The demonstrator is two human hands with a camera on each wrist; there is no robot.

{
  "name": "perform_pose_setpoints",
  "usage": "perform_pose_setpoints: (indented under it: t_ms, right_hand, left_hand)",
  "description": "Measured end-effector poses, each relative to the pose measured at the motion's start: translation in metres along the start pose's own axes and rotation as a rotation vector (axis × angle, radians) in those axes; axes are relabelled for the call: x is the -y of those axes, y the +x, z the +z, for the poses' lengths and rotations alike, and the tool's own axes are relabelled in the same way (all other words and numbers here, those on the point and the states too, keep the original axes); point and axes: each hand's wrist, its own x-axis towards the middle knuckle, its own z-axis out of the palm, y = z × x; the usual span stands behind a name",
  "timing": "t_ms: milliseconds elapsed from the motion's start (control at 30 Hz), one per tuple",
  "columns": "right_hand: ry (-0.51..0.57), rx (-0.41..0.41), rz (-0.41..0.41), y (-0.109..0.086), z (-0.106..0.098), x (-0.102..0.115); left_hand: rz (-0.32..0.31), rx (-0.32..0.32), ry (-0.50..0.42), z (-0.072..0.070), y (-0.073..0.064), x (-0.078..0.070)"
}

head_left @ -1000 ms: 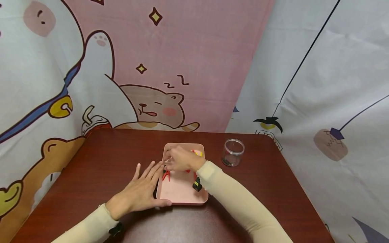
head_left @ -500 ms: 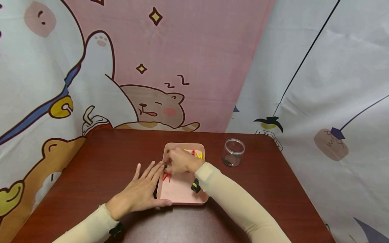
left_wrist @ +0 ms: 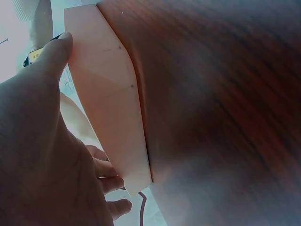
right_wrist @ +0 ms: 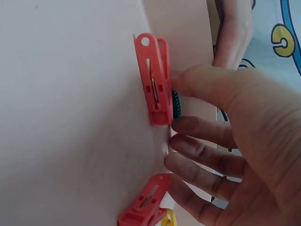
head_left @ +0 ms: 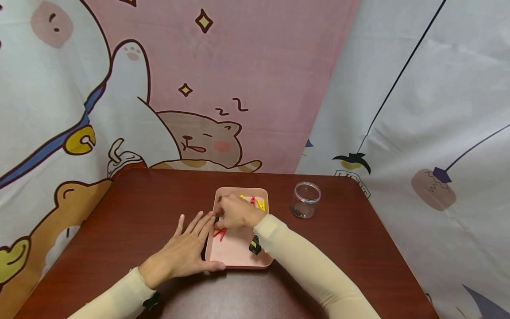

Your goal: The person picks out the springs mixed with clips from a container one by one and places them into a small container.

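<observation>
A pink tray [head_left: 239, 259] lies on the table. My left hand [head_left: 183, 254] steadies its left side, fingers spread and fairly straight; in the left wrist view, thumb and fingertips rest along the tray's outer wall [left_wrist: 106, 94]. Inside the tray, my right hand [head_left: 237, 212] reaches down at the left wall. In the right wrist view, its thumb and index finger pinch the two ends of a small dark green ribbed piece [right_wrist: 176, 104], partly hidden behind a red clothespin [right_wrist: 155, 82]. Another red clothespin [right_wrist: 146, 200] and a yellow one [right_wrist: 167, 219] lie near the other fingers.
To the right of the tray stands a clear open jar [head_left: 306, 199] with something dark at its bottom. A yellow clothespin [head_left: 260, 204] and a red one [head_left: 253, 201] lie at the tray's far end. A printed cloth [head_left: 255, 66] hangs behind the table [head_left: 159, 190].
My right hand has shifted slightly left and down, its fingers drawing together by the wall. The red clothespin there has turned. My left hand stays put.
</observation>
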Motion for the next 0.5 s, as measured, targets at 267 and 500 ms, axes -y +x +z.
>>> perform_pose_setpoints:
  t_ms: [267,500]
  right_hand:
    - [-0.009,-0.004,0.074,0.0005,0.0032,0.0029]
    - [0.006,-0.013,0.07,0.0012,0.0058,-0.0007]
  left_hand:
    - [-0.002,0.009,-0.001,-0.0004,0.0001,-0.0001]
    - [-0.001,0.011,0.01,0.0006,0.0011,0.0001]
